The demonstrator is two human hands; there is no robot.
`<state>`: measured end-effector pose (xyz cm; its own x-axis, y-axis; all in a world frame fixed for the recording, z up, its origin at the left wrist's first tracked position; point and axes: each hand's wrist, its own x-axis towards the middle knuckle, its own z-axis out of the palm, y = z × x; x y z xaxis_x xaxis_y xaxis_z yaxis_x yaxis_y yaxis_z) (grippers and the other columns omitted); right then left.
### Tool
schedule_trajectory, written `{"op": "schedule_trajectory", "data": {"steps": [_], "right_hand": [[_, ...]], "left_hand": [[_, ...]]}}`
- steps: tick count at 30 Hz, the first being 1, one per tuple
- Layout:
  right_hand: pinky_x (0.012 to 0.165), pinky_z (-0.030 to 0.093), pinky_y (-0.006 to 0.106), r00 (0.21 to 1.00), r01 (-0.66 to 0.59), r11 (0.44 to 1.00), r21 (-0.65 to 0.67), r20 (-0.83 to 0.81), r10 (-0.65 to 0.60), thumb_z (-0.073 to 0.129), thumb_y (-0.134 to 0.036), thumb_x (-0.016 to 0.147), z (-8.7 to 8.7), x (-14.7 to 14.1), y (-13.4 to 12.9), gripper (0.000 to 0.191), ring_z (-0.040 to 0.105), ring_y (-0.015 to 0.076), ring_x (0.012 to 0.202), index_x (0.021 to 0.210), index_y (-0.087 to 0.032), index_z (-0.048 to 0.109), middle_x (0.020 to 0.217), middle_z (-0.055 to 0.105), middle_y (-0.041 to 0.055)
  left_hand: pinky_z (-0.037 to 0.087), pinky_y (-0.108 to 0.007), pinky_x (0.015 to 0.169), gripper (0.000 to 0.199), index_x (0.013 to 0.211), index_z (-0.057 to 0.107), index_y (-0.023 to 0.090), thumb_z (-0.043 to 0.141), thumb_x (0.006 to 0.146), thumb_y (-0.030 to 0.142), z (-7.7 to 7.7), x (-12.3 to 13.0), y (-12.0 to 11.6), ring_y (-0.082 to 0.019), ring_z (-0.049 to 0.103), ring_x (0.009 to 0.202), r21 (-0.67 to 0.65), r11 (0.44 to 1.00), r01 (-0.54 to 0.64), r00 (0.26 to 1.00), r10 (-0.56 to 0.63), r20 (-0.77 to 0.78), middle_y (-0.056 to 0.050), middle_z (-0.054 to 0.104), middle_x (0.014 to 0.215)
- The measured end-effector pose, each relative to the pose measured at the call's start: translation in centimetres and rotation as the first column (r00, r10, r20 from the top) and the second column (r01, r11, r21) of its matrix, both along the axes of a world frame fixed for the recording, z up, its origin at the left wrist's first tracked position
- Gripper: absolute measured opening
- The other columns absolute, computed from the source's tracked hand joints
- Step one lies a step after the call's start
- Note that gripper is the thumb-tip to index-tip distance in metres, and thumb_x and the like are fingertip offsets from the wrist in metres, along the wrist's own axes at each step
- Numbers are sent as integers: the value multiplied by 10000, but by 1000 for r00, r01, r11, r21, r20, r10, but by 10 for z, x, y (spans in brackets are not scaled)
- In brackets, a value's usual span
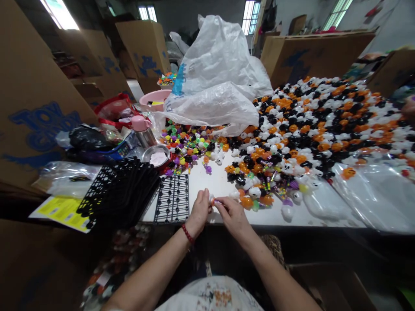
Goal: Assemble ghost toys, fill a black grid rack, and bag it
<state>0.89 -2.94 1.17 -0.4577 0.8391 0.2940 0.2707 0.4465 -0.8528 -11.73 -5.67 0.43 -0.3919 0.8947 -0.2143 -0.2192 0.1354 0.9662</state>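
My left hand (199,212), with a red bead bracelet at its wrist, is closed around a small white plastic toy piece (211,199), mostly hidden by the fingers. Against it, my right hand (232,215) pinches a small orange and purple piece (214,201). Both hands meet just above the front edge of the white table (201,179). To their left lies a black plastic grid tray (172,199). Right of them is a loose heap of orange pumpkin heads (246,203), white skull heads (254,191) and black heads, mixed with candy-filled tubes (268,175).
A stack of black grid trays (119,190) stands at the left, near a steel bowl (156,156) and a pink-capped flask (142,129). A big white sack (220,65) rises behind. Clear plastic bags (376,194) lie at right. Cardboard boxes (35,99) surround the table.
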Motion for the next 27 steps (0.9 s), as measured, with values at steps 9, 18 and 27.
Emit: {"op": "schedule_trajectory", "data": {"steps": [9,18,27], "right_hand": [[846,504,401,956,265,932,249,56,-287,430,-361,957,21,39,68,350,625,242,921,1143,-183,667,1026,691,116],[994,422,416,865,213,841,497,304,-399,447,-277,925,27,33,133,355,521,284,1111,1192,-114,615,1181,596,181],[947,449,321,852,-46,992,119,523,-23,529,-118,846,22,-69,125,440,598,237,1102,1278,-174,591,1201,645,127]], "left_hand": [[441,-257,579,408,938,534,173,287,971,496,-2,-10,48,-138,557,642,-67,996,54,931,-74,-356,-61,601,810],[311,-447,1069,213,914,629,165,531,777,36,-7,-55,127,-294,438,1205,-81,985,152,584,-156,-797,-141,541,1233],[445,-394,915,277,1041,591,162,636,772,211,-19,-56,88,-234,576,972,20,1000,-7,856,16,-516,-97,630,974]]}}
